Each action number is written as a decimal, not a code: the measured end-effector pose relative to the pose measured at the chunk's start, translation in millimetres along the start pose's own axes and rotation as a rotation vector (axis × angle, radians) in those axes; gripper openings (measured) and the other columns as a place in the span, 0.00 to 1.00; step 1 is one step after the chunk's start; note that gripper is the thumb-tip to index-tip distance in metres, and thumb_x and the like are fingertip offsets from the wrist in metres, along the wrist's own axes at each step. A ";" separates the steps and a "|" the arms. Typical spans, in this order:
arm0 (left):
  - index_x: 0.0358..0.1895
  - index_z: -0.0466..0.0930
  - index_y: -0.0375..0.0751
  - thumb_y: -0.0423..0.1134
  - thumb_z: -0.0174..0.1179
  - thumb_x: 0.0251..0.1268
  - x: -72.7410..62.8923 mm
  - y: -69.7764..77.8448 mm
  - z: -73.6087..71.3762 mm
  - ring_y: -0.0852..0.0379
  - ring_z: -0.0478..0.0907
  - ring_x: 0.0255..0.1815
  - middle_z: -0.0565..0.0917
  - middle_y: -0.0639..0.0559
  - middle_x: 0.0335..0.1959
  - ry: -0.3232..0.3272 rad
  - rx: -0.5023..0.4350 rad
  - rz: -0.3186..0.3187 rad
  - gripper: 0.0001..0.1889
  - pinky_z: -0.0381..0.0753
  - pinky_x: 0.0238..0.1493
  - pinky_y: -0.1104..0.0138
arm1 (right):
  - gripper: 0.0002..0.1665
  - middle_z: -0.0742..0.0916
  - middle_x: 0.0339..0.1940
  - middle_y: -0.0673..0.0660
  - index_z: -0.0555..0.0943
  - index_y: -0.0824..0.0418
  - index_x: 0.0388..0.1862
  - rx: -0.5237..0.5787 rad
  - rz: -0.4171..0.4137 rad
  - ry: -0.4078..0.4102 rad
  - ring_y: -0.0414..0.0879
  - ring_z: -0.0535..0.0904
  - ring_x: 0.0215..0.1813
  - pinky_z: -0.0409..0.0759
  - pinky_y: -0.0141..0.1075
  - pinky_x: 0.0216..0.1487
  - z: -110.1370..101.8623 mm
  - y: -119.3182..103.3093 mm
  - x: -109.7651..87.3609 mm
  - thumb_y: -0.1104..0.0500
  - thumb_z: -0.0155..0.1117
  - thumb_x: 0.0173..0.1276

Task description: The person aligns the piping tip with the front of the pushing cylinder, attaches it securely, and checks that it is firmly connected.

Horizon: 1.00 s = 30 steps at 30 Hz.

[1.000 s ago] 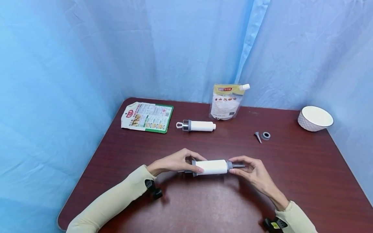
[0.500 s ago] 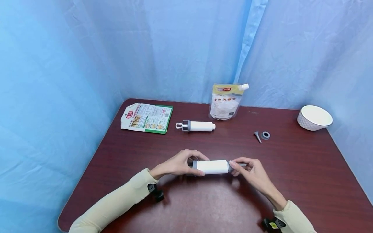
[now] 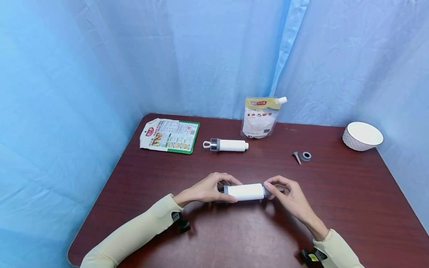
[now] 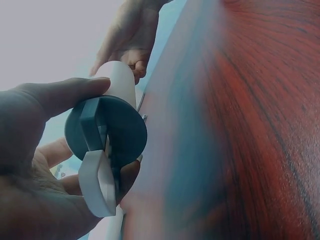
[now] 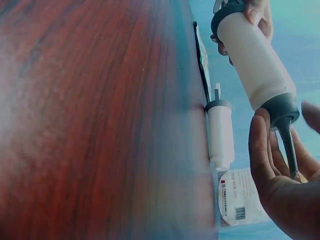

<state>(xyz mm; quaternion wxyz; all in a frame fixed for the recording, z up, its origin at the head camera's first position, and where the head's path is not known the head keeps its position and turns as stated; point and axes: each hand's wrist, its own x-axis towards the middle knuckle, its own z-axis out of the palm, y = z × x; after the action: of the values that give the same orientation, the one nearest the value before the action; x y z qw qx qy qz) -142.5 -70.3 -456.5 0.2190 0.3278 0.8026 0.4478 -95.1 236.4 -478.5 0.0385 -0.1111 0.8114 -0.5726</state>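
Note:
My left hand (image 3: pixel 209 188) holds a white piping syringe (image 3: pixel 246 192) by its grey-collared plunger end, thumb and fingers on either side. In the left wrist view the white pull handle (image 4: pixel 97 185) sticks out past the grey flange (image 4: pixel 132 127). The right hand (image 3: pixel 289 193) is curled at the other end, around the grey screw ring (image 5: pixel 280 107). A long tapered grey nozzle (image 5: pixel 288 147) points out of that ring between its fingers. The right wrist view has the fingers touching the ring and the thumb right beside it. The syringe lies roughly level above the table.
A second piping syringe (image 3: pixel 231 145) lies behind the hands. Further back stand a spouted pouch (image 3: pixel 259 119) and, at right, a white bowl (image 3: pixel 362 139). A flat printed packet (image 3: pixel 169 136) lies at left. A small grey nozzle (image 3: pixel 297 158) and grey ring (image 3: pixel 305 156) lie right.
The right thumb and fingers have shifted over the screw ring, covering more of it and of the nozzle. The syringe has moved slightly right with the left hand.

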 end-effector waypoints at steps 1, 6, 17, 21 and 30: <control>0.60 0.85 0.58 0.48 0.75 0.62 -0.4 0.0 -0.5 0.63 0.79 0.50 0.88 0.62 0.55 0.001 -0.002 -0.006 0.22 0.79 0.55 0.69 | 0.11 0.89 0.46 0.59 0.84 0.61 0.52 0.005 -0.001 -0.013 0.52 0.90 0.36 0.89 0.41 0.41 -0.6 0.0 -0.5 0.57 0.65 0.78; 0.60 0.85 0.60 0.49 0.75 0.63 -2.9 -0.9 -4.1 0.62 0.79 0.50 0.87 0.63 0.56 0.005 -0.011 -0.036 0.22 0.78 0.55 0.67 | 0.18 0.87 0.56 0.60 0.83 0.56 0.59 0.017 -0.007 -0.094 0.45 0.90 0.49 0.88 0.35 0.49 -5.0 -0.3 -3.3 0.59 0.71 0.72; 0.60 0.85 0.60 0.49 0.74 0.64 -2.6 -1.8 -6.3 0.64 0.78 0.52 0.87 0.63 0.56 -0.013 0.006 -0.017 0.21 0.79 0.57 0.65 | 0.18 0.86 0.58 0.63 0.81 0.64 0.61 0.042 0.021 -0.120 0.52 0.90 0.45 0.89 0.43 0.47 -5.6 -0.8 -0.5 0.58 0.65 0.78; 0.60 0.85 0.58 0.48 0.75 0.63 -2.4 -0.1 -3.1 0.65 0.78 0.51 0.87 0.61 0.56 -0.024 0.007 -0.004 0.21 0.80 0.58 0.64 | 0.18 0.87 0.57 0.62 0.82 0.65 0.61 0.001 0.027 -0.085 0.42 0.89 0.45 0.89 0.43 0.44 -3.7 -2.3 0.0 0.56 0.64 0.79; 0.60 0.85 0.59 0.48 0.75 0.63 -2.4 -1.2 -2.4 0.64 0.79 0.51 0.87 0.62 0.56 -0.015 -0.010 -0.004 0.21 0.79 0.56 0.68 | 0.14 0.88 0.51 0.56 0.83 0.65 0.55 0.015 0.018 -0.063 0.43 0.89 0.40 0.88 0.42 0.41 -0.3 -4.5 1.5 0.57 0.63 0.79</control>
<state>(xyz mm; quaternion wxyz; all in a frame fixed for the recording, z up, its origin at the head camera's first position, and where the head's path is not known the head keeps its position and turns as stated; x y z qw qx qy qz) -142.8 -73.9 -456.2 0.2274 0.3283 0.7995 0.4488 -96.0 234.9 -474.0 0.0699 -0.1217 0.8063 -0.5746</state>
